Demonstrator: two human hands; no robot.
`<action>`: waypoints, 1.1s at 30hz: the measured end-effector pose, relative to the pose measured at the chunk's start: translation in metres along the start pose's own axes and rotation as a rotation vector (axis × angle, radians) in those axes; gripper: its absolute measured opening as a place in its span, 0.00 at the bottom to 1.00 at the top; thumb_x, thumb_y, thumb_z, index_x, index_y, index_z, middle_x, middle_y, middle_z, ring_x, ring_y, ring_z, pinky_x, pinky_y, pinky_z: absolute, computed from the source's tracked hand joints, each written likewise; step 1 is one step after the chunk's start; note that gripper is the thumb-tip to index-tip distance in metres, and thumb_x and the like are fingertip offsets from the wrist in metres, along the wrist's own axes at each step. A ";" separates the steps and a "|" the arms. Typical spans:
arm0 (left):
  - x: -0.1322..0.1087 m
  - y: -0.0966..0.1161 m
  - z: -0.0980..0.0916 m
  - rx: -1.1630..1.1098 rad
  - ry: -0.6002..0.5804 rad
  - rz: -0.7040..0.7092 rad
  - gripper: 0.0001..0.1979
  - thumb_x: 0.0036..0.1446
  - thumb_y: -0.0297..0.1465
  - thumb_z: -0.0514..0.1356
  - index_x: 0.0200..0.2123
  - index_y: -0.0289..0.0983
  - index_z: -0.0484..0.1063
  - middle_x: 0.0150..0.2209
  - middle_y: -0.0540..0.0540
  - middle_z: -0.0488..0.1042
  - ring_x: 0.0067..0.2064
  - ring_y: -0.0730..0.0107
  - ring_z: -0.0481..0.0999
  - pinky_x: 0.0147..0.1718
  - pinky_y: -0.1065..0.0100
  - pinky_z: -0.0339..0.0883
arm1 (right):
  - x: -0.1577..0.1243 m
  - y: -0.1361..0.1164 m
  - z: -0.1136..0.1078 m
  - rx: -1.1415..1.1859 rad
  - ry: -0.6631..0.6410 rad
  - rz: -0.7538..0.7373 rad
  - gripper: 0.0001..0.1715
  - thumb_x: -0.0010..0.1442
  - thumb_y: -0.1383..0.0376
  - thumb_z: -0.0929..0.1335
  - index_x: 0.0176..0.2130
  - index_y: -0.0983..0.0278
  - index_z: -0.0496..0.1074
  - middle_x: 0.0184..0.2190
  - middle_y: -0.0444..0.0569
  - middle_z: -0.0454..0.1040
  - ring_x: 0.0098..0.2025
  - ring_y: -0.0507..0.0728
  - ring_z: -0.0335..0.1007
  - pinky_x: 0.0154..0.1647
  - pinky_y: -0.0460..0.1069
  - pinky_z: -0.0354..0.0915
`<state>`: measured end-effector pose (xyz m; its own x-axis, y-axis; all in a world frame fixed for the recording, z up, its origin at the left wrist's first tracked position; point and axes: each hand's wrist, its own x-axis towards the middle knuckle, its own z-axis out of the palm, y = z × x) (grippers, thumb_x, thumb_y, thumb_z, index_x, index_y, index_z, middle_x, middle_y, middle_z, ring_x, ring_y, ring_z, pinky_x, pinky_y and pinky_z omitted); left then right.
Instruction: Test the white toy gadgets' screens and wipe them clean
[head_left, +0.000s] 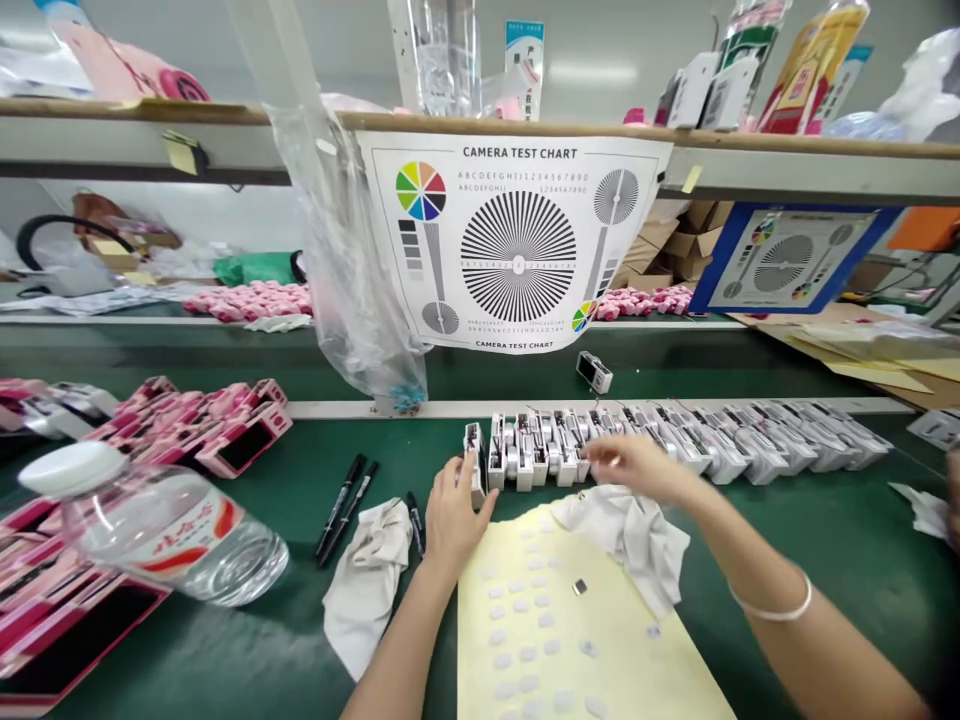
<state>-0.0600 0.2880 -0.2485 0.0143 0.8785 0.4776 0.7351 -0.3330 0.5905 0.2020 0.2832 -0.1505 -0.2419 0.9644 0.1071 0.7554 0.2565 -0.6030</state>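
A long row of small white camera bodies [675, 445] lies along the back of the green bench. My left hand [454, 515] grips the leftmost white camera body [475, 462], which stands on edge at the row's left end. My right hand [626, 465] reaches over the row with its fingers curled on one of the bodies; it is blurred by motion. Under my forearms lies a yellow sheet [570, 640] with several small clear stickers and one tiny dark part [580, 587]. A crumpled white cloth [630, 535] rests on the sheet below my right hand.
Two black markers [346, 505] and another white cloth [367, 590] lie left of the sheet. A water bottle [161, 525] lies on its side at the left, beside pink camera shells [202, 425]. A camera test chart [517, 245] and a plastic bag [352, 270] hang from the shelf.
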 end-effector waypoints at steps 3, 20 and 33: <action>0.002 0.000 -0.001 -0.095 0.038 -0.050 0.25 0.49 0.35 0.57 0.52 0.35 0.60 0.48 0.37 0.62 0.52 0.48 0.62 0.51 0.46 0.57 | -0.043 -0.008 0.044 -0.033 -0.243 -0.025 0.11 0.48 0.71 0.65 0.33 0.63 0.75 0.30 0.47 0.75 0.30 0.55 0.70 0.28 0.47 0.64; 0.024 -0.005 -0.029 -1.194 0.317 -0.735 0.09 0.48 0.22 0.56 0.31 0.38 0.58 0.33 0.49 0.70 0.34 0.71 0.73 0.35 0.64 0.70 | -0.067 -0.002 0.087 0.002 -0.292 -0.061 0.12 0.48 0.77 0.61 0.29 0.65 0.70 0.27 0.48 0.71 0.29 0.53 0.64 0.27 0.45 0.54; -0.021 0.068 -0.021 -1.416 -0.445 -0.546 0.30 0.36 0.28 0.71 0.45 0.40 0.64 0.40 0.46 0.74 0.36 0.68 0.74 0.33 0.72 0.69 | -0.054 0.007 0.055 1.547 0.036 0.064 0.11 0.38 0.64 0.77 0.21 0.64 0.73 0.43 0.48 0.72 0.45 0.58 0.69 0.47 0.55 0.65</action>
<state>-0.0242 0.2397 -0.2043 0.3471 0.9360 -0.0579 -0.4810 0.2307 0.8458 0.1865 0.2290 -0.2040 -0.2033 0.9776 0.0551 -0.5869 -0.0766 -0.8061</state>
